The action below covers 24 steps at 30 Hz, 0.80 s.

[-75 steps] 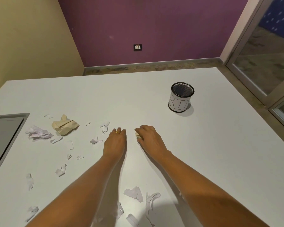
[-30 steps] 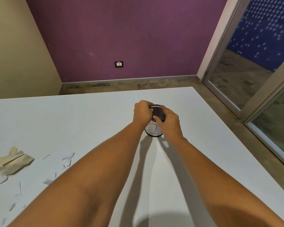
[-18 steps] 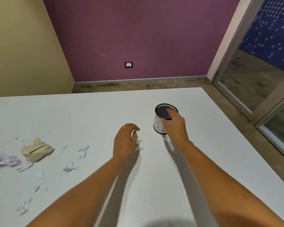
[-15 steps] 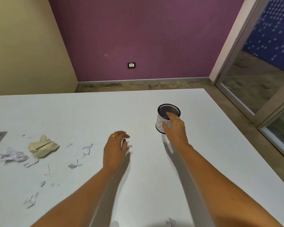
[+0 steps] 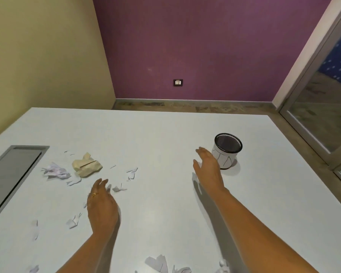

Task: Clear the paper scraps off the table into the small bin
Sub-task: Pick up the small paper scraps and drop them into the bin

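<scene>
The left hand (image 5: pixel 102 207) is seen among the paper scraps (image 5: pixel 117 189) on the table (image 5: pixel 165 134), fingers loosely spread, nothing gripped; the right hand (image 5: pixel 208 167) is shown straight-fingered, empty. The small bin (image 5: pixel 227 154) is found upright just beside it.

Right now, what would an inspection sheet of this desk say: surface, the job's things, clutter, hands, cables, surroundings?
Surface: white table, with a grey panel set in at the left.
Job's things: bin upright on the right; tan wad, white crumple and small bits on the left; more scraps at the near edge.
Clutter: nothing seen.
Hands: left hand open over the bits; right hand open beside the bin.
Cables: nothing seen.
Surroundings: purple wall with a socket; glass door on the right.
</scene>
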Tool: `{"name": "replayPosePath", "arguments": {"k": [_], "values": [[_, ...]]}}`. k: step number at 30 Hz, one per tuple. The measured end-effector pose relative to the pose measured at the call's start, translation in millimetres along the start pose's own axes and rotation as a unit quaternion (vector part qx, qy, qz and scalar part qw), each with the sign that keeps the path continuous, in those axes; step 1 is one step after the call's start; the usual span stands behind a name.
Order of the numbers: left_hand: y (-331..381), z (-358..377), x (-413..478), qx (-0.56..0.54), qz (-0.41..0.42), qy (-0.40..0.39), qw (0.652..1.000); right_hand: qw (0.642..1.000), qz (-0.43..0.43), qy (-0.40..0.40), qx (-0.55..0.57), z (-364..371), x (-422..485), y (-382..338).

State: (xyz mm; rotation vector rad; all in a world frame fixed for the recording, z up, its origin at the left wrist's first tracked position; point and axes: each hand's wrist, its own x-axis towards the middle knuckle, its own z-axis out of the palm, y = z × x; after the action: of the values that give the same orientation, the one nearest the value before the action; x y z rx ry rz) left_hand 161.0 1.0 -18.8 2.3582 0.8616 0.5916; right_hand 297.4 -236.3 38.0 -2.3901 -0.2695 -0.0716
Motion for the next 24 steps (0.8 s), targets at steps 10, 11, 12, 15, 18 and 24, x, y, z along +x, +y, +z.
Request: {"name": "replayPosePath", "arguments": {"k": [10, 11, 12, 15, 18, 24], "values": [[-23, 12, -6, 0.227, 0.029, -0.054, 0.972, 0.951, -0.166, -0.261, -0.013, 114, -55, -81], [-22, 12, -7, 0.230, 0.030, -0.056, 0.971, 0.944, -0.184, -0.272, -0.018, 119, -58, -87], [-22, 11, -7, 0.232, 0.029, -0.058, 0.971, 0.940, -0.197, -0.279, -0.023, 124, -59, -91], [-20, 11, -6, 0.246, 0.024, -0.072, 0.966, 0.934, -0.198, -0.295, -0.030, 136, -61, -101], [-18, 10, -5, 0.255, 0.023, -0.078, 0.963, 0.927, -0.198, -0.313, -0.049, 143, -63, -102], [-17, 7, -5, 0.255, 0.020, -0.093, 0.962, 0.924, -0.222, -0.295, -0.101, 144, -65, -100]]}}
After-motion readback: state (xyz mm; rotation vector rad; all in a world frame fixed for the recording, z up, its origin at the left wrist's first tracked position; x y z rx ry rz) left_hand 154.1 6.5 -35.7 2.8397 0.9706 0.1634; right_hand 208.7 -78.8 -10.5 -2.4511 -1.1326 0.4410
